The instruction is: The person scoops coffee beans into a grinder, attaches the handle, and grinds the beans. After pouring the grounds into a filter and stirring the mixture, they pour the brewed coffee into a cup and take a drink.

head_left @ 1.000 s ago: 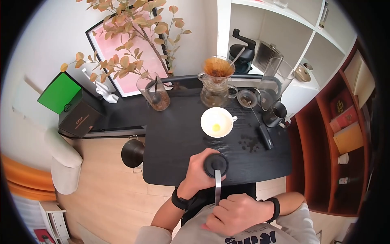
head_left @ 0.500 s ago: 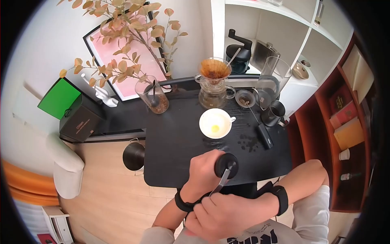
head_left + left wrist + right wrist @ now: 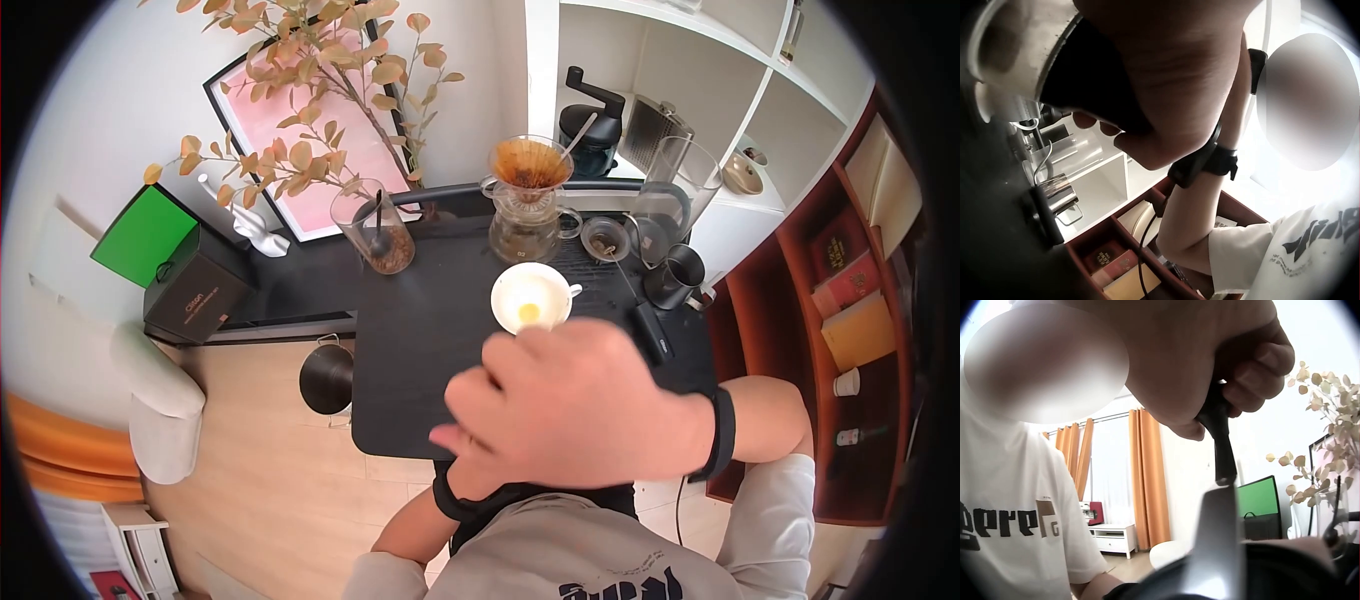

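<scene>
My left hand (image 3: 1172, 81) grips a hand coffee grinder (image 3: 1088, 69), its fingers wrapped round the black band above a pale lower section. In the head view, most of the left hand (image 3: 478, 478) and the whole grinder are hidden behind my right hand (image 3: 590, 410). The right wrist view shows the right fingers (image 3: 1260, 378) curled round the black knob (image 3: 1215, 419) of the flat metal crank (image 3: 1213, 537), over the grinder's black top (image 3: 1279, 569). A white cup (image 3: 502, 295) with a yellow spot inside stands just beyond my right hand.
On the black table (image 3: 400, 380) stand a glass server (image 3: 525, 240) under a filter dripper (image 3: 530, 165), a glass jar (image 3: 392, 245) with brown contents, a metal pitcher (image 3: 675, 275) and a black handheld device (image 3: 652, 335). A green-screened box (image 3: 195, 295) sits at left; shelves (image 3: 745, 390) rise at right.
My right hand has swung the crank from near my body, round to the right and forward, and now covers the grinder in the head view. The left hand keeps its grip. Things on the table stay put.
</scene>
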